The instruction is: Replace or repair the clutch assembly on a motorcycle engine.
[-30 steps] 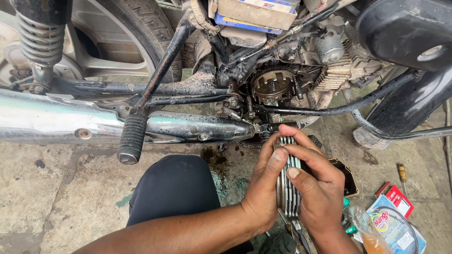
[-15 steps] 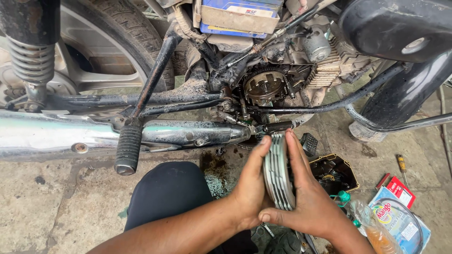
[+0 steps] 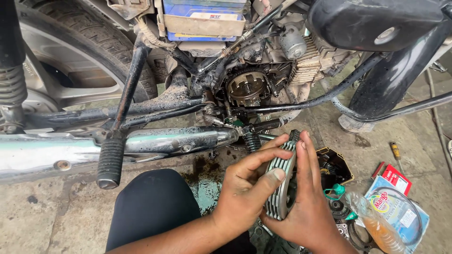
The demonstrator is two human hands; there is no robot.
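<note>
A stack of round grey clutch plates point(image 3: 280, 187) stands on edge between my two palms. My left hand point(image 3: 247, 188) presses on its left face with the thumb across the rim. My right hand point(image 3: 308, 197) cups its right face, fingers straight up. Above them, the motorcycle's open clutch housing point(image 3: 246, 87) shows a round toothed hub, uncovered. My knee in dark trousers point(image 3: 153, 207) is at the bottom, left of the hands.
A chrome exhaust pipe point(image 3: 141, 146) and a black footpeg point(image 3: 109, 162) cross the left. A black oily engine cover point(image 3: 335, 165), a screwdriver point(image 3: 395, 153), a red box point(image 3: 394, 178) and a plastic parts packet point(image 3: 393, 214) lie on the stained concrete floor at right.
Both hands have kept the plate stack pressed between them and shifted it slightly; my view has moved closer and lower toward the open clutch housing.
</note>
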